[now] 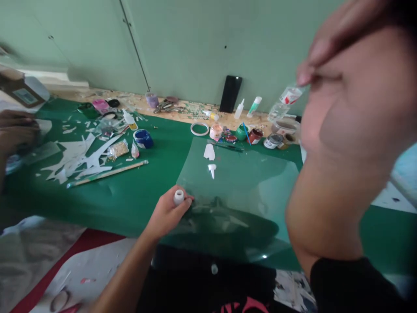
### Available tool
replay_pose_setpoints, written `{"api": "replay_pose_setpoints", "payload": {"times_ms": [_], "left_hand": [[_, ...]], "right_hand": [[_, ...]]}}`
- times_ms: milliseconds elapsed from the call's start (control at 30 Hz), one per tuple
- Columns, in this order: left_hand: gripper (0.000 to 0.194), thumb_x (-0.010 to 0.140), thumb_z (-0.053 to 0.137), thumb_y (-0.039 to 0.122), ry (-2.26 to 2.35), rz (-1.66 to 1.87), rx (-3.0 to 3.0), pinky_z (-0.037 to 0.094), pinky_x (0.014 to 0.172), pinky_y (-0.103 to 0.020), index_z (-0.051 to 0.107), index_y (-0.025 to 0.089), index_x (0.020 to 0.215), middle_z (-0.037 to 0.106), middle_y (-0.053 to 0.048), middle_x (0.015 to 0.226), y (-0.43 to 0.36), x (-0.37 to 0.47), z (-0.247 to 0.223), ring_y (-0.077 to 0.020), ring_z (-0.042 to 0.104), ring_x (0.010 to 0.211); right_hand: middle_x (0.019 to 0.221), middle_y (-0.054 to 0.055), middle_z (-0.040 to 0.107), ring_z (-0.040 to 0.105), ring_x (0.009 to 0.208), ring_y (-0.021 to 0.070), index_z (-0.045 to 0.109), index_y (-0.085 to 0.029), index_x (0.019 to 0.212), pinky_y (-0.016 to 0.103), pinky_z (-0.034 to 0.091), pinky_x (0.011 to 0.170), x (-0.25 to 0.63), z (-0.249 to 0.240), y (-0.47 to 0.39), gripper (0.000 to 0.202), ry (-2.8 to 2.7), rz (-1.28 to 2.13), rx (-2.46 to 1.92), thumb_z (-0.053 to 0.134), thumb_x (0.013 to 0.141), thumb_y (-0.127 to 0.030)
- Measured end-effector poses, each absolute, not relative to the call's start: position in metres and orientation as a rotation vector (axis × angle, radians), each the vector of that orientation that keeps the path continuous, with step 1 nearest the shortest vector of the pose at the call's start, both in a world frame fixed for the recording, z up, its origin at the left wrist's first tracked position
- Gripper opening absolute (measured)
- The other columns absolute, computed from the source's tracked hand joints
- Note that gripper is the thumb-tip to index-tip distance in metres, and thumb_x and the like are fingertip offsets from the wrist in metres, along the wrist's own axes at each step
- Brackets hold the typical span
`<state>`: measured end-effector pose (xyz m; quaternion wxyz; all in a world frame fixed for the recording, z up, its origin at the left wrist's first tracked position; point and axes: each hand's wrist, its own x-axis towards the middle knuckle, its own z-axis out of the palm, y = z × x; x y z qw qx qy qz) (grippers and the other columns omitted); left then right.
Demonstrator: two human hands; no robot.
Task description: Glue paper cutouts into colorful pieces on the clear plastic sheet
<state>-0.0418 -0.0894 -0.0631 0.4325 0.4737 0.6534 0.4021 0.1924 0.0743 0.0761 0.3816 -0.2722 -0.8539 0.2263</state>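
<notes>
Above green sheeting [164,158], left hand [167,214] gripping one bottle [179,198], right hand [355,87] blocking view, grip unclear, one nozzle [212,169] lying, one phone [231,93] leaning

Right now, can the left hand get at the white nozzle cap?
Probably yes: nothing visible stands between the left hand and the white nozzle cap, though the open bottle it holds may hamper gripping.

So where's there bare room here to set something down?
On the green mat, between the long pale wooden stick and the left hand's fingers. The clear flat sheet also looks bare between the small white plastic nozzle and, in this view, the right forearm. It's crowded with white paper scraps at left and coloured paint jars along the back.
</notes>
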Motion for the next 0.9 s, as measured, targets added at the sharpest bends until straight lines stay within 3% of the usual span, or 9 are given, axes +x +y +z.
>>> {"api": "replay_pose_setpoints", "payload": {"times_ms": [267,333,400,467,533,633,733,900], "left_hand": [[0.018,0.077,0.069,0.03,1.424,1.324,1.15,0.051,0.083,-0.035,0.053,0.021,0.08,0.068,-0.001,0.08,-0.088,-0.052,-0.103,-0.0234,0.07,0.092],[0.019,0.076,0.07,0.03,1.382,1.356,1.124,0.052,0.083,-0.036,0.054,0.021,0.079,0.066,0.0,0.077,-0.087,-0.053,-0.105,-0.0237,0.071,0.091],[0.019,0.075,0.07,0.03,1.377,1.367,1.121,0.052,0.082,-0.036,0.055,0.021,0.078,0.065,0.0,0.076,-0.087,-0.052,-0.105,-0.0237,0.071,0.09],[0.018,0.074,0.07,0.03,1.404,1.359,1.147,0.052,0.081,-0.035,0.055,0.021,0.078,0.066,0.0,0.077,-0.086,-0.051,-0.104,-0.0232,0.071,0.089],[0.017,0.073,0.07,0.029,1.431,1.344,1.173,0.052,0.081,-0.035,0.056,0.021,0.077,0.068,-0.001,0.078,-0.087,-0.05,-0.104,-0.0227,0.07,0.089],[0.016,0.072,0.07,0.025,1.448,1.339,1.188,0.051,0.08,-0.034,0.056,0.021,0.076,0.068,-0.001,0.077,-0.087,-0.048,-0.105,-0.0228,0.07,0.09],[0.016,0.071,0.07,0.025,1.453,1.347,1.193,0.05,0.08,-0.034,0.055,0.021,0.076,0.067,-0.001,0.077,-0.088,-0.048,-0.107,-0.0233,0.07,0.09],[0.017,0.072,0.069,0.025,1.409,1.369,1.177,0.051,0.081,-0.035,0.054,0.021,0.076,0.064,0.0,0.075,-0.087,-0.049,-0.107,-0.024,0.071,0.091]], "right_hand": [[0.086,0.003,0.065,0.06,0.077,0.0147,0.065,-0.02,0.094,0.03,0.048,0.071,0.211,0.05,-0.048,0.017,-2.327,0.516,-0.61,0.053,0.088,-0.011],[0.08,0.002,0.064,0.057,0.069,0.0119,0.065,-0.018,0.09,0.026,0.044,0.065,0.217,0.019,-0.088,0.014,-2.354,0.534,-0.624,0.054,0.087,-0.009],[0.073,0.002,0.064,0.055,0.063,0.0118,0.066,-0.017,0.084,0.026,0.041,0.06,0.223,-0.027,-0.13,0.01,-2.36,0.66,-0.905,0.057,0.088,-0.018],[0.057,0.001,0.058,0.051,0.053,0.0115,0.06,-0.017,0.062,0.027,0.037,0.055,0.226,-0.078,-0.17,0.033,-2.246,0.984,-1.316,0.056,0.091,-0.031],[0.054,0.001,0.06,0.05,0.047,0.0109,0.061,-0.017,0.06,0.025,0.035,0.048,0.224,-0.123,-0.2,0.042,-1.912,1.518,-1.584,0.057,0.091,-0.046],[0.078,0.006,0.071,0.056,0.049,0.0111,0.067,-0.016,0.085,0.022,0.033,0.04,0.21,-0.156,-0.216,0.042,-1.15,1.967,-1.587,0.061,0.084,-0.058],[0.091,0.009,0.073,0.065,0.059,0.0139,0.063,-0.016,0.093,0.02,0.039,0.039,0.191,-0.152,-0.205,0.047,-0.539,2.046,-1.466,0.067,0.079,-0.061],[0.071,0.006,0.07,0.064,0.054,0.0116,0.062,-0.014,0.081,0.019,0.045,0.042,0.175,-0.134,-0.187,0.03,-0.291,1.987,-1.5,0.073,0.081,-0.042]]}}
